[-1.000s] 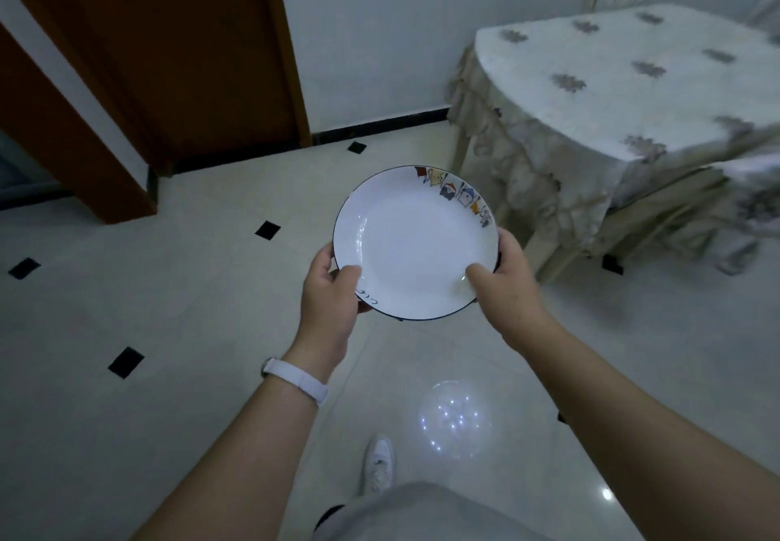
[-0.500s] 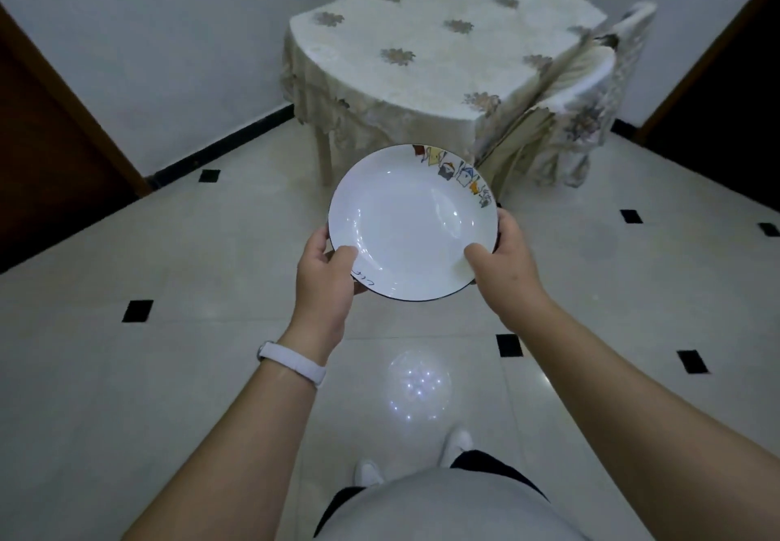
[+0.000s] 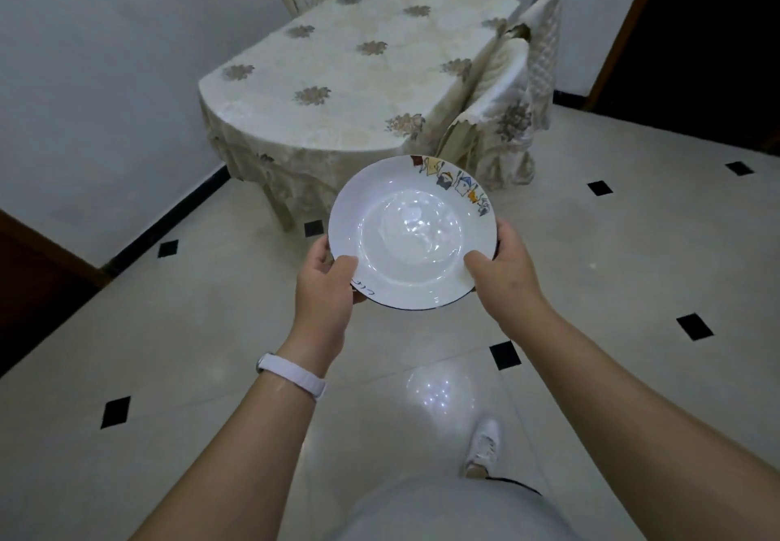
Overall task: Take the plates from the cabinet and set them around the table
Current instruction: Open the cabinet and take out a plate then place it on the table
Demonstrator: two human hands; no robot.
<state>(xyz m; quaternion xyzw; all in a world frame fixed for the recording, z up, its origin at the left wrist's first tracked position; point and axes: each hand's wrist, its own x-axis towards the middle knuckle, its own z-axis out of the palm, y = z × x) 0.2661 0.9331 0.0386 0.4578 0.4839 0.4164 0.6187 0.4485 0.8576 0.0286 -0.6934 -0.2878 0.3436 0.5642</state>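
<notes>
Both hands on the plate (image 3: 411, 236) right now: left hand (image 3: 323, 287) has its thumb curled over the near-left rim w/ the other fingers hidden under it, right hand (image 3: 504, 274) does the same on the near-right rim, so both sets of fingers are closed round the plate's edge. Plate's held face-up in the air over the tiled floor (image 3: 633, 266), colourful print on the rim at the side away from the fingers. Past the fingers, well apart from the plate, sits the cloth-covered surface (image 3: 358, 76) w/ covered chairs (image 3: 506, 118) pushed in at its right; white wristband (image 3: 291, 376) on the left wrist.
</notes>
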